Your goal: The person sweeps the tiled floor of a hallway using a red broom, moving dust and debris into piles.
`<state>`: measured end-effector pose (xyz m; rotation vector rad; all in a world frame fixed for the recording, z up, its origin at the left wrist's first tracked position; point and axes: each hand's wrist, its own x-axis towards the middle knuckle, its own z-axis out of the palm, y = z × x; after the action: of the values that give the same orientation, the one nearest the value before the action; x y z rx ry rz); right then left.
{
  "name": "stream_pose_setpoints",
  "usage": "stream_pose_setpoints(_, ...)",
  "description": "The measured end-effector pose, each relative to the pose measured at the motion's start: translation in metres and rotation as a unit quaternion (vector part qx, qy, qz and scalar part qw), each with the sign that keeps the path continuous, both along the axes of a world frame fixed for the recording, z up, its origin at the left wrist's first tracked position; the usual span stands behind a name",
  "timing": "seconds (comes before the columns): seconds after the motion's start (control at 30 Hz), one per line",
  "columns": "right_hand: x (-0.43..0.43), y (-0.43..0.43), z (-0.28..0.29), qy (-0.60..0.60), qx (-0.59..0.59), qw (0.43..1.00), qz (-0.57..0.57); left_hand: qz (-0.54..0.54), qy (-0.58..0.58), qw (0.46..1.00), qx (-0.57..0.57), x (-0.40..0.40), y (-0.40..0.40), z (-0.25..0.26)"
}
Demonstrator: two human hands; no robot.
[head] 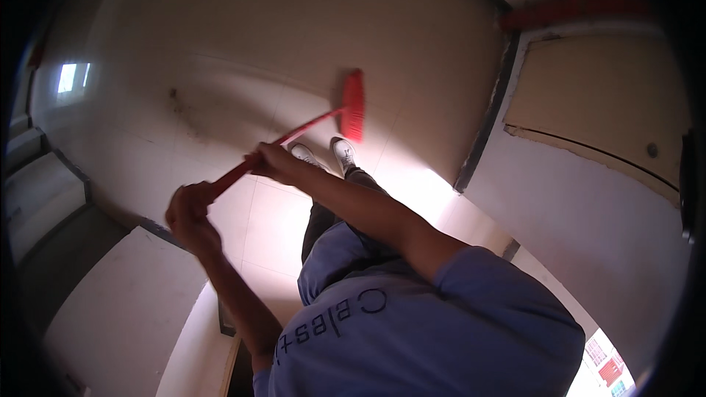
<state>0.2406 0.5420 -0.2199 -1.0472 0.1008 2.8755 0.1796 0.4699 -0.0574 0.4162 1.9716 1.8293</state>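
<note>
A red broom slants across the view, its handle point(311, 124) running from my hands to the bristled head point(353, 105). My left hand point(194, 215) is wrapped around the upper end of the handle. Farther down, my right hand point(274, 163) grips the same handle. The broom head appears to rest on the tiled floor point(265, 82), just beyond the toes of my white shoes point(343, 153). My fingers hide part of the handle.
Dark skirting point(488, 121) edges the wall at right, below a tan panel point(595, 105) set in it. White wall sections point(132, 292) stand at left beside a dark opening point(71, 248). Small dark debris point(174, 92) marks the floor. Bright light falls around my feet.
</note>
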Motion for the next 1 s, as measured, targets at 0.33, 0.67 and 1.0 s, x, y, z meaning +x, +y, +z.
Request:
stream_pose_setpoints(0.33, -0.042, -0.019, 0.087, 0.127, -0.004, 0.992, 0.012, 0.025, 0.326, 0.945, -0.021, 0.017, -0.015, 0.076)
stream_pose_setpoints(0.67, 0.072, 0.001, -0.005, -0.2, 0.128, 0.971, 0.03, -0.024, 0.015, 0.999, -0.017, 0.028, -0.042, -0.045)
stream_pose_setpoints(1.0, 0.011, -0.015, -0.087, -0.203, 0.168, 0.959, 0.102, -0.1, -0.058, 0.993, -0.039, -0.043, -0.043, -0.1)
